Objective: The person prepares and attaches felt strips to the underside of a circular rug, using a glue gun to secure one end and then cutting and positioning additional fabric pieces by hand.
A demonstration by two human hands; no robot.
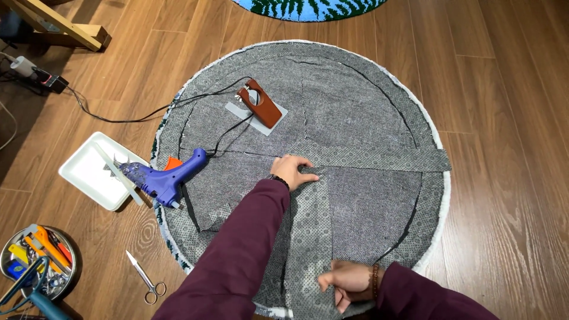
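A round rug (379, 95) lies face down on the wood floor, its back covered with pieces of grey dotted backing fabric. My left hand (291, 170) presses flat on the top end of a vertical fabric strip (311, 225) near the rug's middle. My right hand (345, 282) pinches the same strip near the rug's near edge. A second strip (385, 159) runs crosswise to the right. Both sleeves are dark maroon.
A blue glue gun (166, 176) rests partly on a white tray (89, 172) at the rug's left edge. A small brown iron (261, 105) with a black cord sits on the rug. Scissors (147, 278) and a round tool tin (38, 261) lie lower left.
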